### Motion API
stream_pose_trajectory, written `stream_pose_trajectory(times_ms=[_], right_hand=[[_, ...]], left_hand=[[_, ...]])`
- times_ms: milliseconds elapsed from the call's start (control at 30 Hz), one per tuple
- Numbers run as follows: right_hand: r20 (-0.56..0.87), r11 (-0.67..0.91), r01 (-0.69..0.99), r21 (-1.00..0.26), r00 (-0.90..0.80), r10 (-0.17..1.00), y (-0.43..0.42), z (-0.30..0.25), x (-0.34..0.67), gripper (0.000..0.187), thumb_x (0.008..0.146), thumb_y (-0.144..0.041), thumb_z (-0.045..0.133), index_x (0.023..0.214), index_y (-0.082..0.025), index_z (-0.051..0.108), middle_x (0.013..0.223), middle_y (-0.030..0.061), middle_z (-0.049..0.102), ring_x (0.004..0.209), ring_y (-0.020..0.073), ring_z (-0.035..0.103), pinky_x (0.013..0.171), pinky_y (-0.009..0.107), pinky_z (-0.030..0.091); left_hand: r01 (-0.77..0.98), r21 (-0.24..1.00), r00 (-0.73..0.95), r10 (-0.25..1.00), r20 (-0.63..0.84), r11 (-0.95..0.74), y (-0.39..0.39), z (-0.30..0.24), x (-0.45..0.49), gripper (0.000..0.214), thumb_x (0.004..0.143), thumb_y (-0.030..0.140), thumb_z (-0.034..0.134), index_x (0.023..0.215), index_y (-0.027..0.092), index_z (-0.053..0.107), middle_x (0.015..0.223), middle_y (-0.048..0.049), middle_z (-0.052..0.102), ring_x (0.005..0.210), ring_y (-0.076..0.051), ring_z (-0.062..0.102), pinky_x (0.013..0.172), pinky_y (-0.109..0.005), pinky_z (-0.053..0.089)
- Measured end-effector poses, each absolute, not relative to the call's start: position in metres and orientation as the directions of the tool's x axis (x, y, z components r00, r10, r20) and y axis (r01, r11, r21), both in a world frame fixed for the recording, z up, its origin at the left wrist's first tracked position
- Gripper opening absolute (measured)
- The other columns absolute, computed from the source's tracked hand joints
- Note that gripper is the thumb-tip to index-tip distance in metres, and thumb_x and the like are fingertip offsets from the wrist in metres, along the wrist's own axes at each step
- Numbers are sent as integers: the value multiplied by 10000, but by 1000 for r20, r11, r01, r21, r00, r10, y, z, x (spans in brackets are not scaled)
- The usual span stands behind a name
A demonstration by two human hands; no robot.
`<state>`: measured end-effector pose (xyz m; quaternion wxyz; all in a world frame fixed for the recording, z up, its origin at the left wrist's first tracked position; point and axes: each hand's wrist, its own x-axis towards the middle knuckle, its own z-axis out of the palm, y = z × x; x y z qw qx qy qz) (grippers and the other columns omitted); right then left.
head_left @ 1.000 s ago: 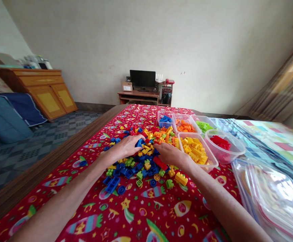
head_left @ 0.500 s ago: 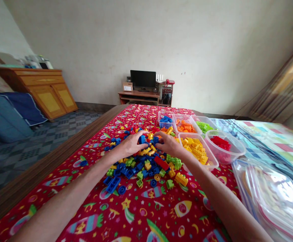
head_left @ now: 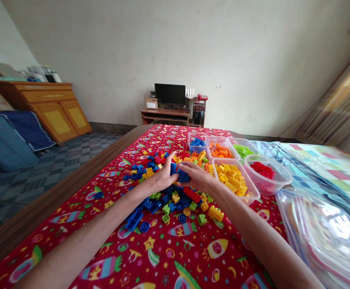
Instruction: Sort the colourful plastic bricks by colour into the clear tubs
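Above the heap of mixed building bricks, my two hands are close together. My left hand [head_left: 162,177] has its thumb and fingers around a blue building brick [head_left: 173,168]. Another blue building brick [head_left: 183,176] is gripped in my right hand [head_left: 199,176], right beside the first one. Whether the two bricks touch or are joined I cannot tell. Around and under the hands lie loose bricks in blue, yellow, green and red, including a long red brick [head_left: 192,195] and a yellow brick [head_left: 216,213]. The hands hide the middle of the heap.
Clear tubs stand right of the heap: blue bricks [head_left: 197,144], orange bricks [head_left: 220,150], green bricks [head_left: 242,151], yellow bricks [head_left: 232,179] and red bricks [head_left: 263,170]. Stacked clear lids [head_left: 322,233] lie at the right. A red patterned cloth [head_left: 126,257] covers the table.
My hands have drawn together, the left moving right and the right moving slightly left and down. The blue bricks they hold are now side by side.
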<state>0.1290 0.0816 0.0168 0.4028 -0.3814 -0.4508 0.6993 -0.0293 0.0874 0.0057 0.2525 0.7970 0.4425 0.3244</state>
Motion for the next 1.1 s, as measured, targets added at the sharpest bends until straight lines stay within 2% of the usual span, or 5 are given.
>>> stream_pose_trajectory(times_ms=[267,533,700,867,1100], right_hand=[[-115,-189,-146,-971,-408,906,83,8,126,322,702,-377,733,935,-195,607,778,-14,609,678,122,586,539,238,536],[-166,-241,-214,-947,-318,933,87,12,126,107,710,-200,684,742,-143,599,601,-29,605,511,66,553,507,172,484],[-165,-256,-256,-932,-329,930,88,14,127,170,845,-291,555,755,-149,576,608,-22,603,462,56,526,467,162,453],[-153,-262,-295,-919,-345,926,87,15,127,192,815,-324,602,741,-158,542,595,-31,588,420,45,477,395,144,377],[-158,-207,-261,-943,-196,968,87,24,132,191,842,-314,547,724,-177,487,532,-33,546,374,50,447,324,138,254]], left_hand=[[651,548,467,846,256,-525,70,-4,-15,808,741,65,350,1489,124,49,1451,-157,396,1328,-243,395,1122,-442,269],[581,695,393,894,216,-423,85,-5,-25,821,795,101,419,1494,139,-10,1361,-185,506,1134,-218,582,967,-400,458],[533,734,328,902,279,-421,94,-8,-31,786,804,140,509,1491,170,129,1307,-184,560,1022,-213,650,875,-355,521],[460,792,351,902,252,-401,92,3,-34,721,793,180,570,1452,194,277,1254,-154,609,963,-214,678,801,-320,558],[560,636,370,847,382,-531,89,22,-42,527,853,299,484,1360,161,443,1147,-120,675,972,-219,674,833,-351,551]])
